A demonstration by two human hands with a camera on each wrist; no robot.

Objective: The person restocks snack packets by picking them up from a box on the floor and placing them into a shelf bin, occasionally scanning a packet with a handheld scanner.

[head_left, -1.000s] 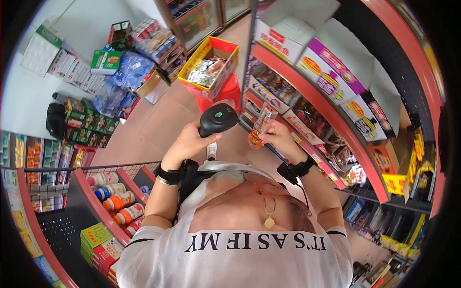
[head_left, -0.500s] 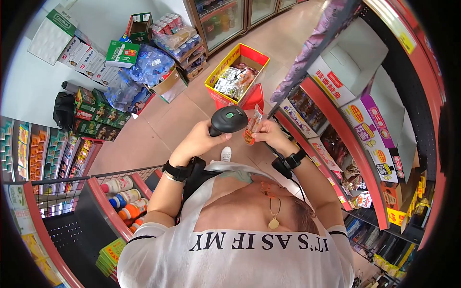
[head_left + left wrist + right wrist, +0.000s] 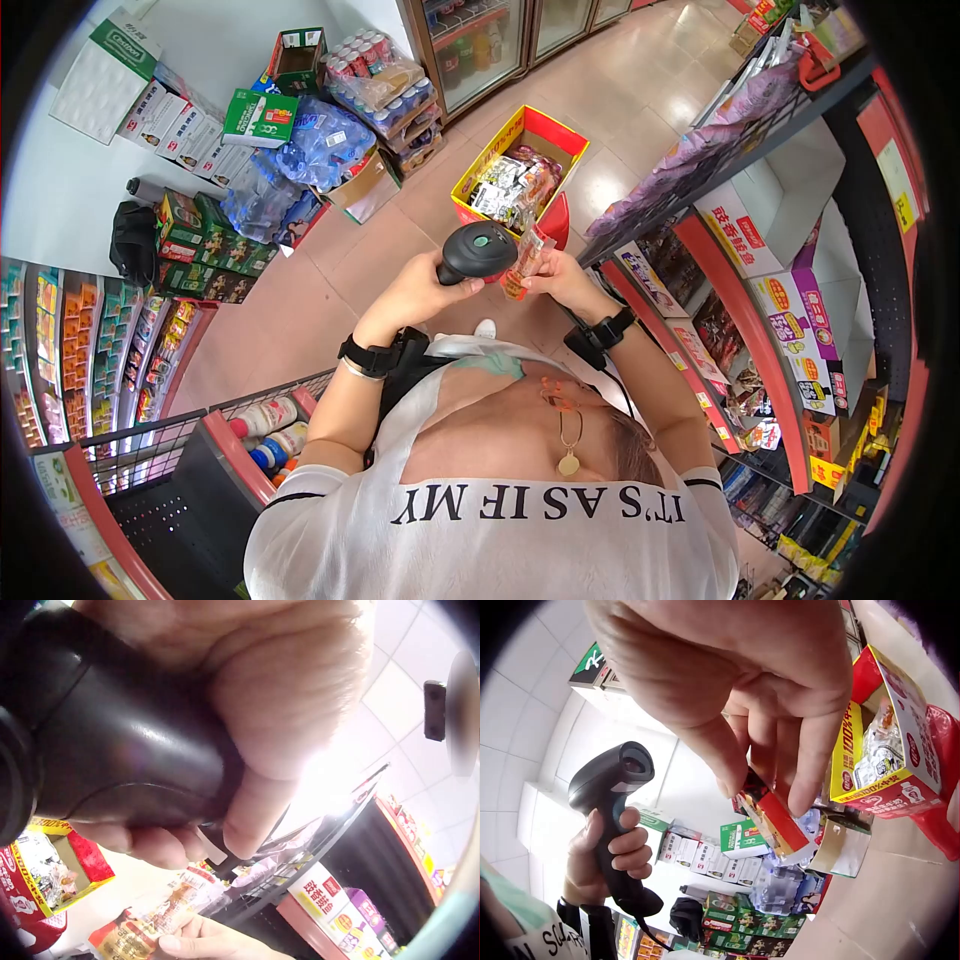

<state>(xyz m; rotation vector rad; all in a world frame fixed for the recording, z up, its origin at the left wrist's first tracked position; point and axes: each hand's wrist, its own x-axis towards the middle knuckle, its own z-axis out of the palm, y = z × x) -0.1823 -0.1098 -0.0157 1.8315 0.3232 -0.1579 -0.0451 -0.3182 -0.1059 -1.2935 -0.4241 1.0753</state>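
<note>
My left hand (image 3: 421, 290) grips the handle of a black scanner (image 3: 476, 250), and the right wrist view shows its fingers wrapped round that handle (image 3: 613, 855). Just right of the scanner head, my right hand (image 3: 566, 281) pinches a small red and orange snack packet (image 3: 524, 264) between thumb and fingers. The packet (image 3: 142, 924) hangs lengthwise with its printed face visible in the left wrist view. Beyond both hands, a yellow and red carton (image 3: 540, 128) holding several snack packs (image 3: 516, 188) stands on a red stool (image 3: 556, 224).
Shelves with red edges (image 3: 735, 325) run along the right, close to my right arm. Wire racks and bottles (image 3: 265, 416) stand at the lower left. Bottled drinks (image 3: 325, 142) and cartons (image 3: 200, 236) are stacked by the wall, with glass-door fridges (image 3: 480, 60) behind.
The view has swung so that the carton and stool lie farther right and more floor shows at the upper right. The scanner and packet are still held, and the packet is nearer the scanner than at first.
</note>
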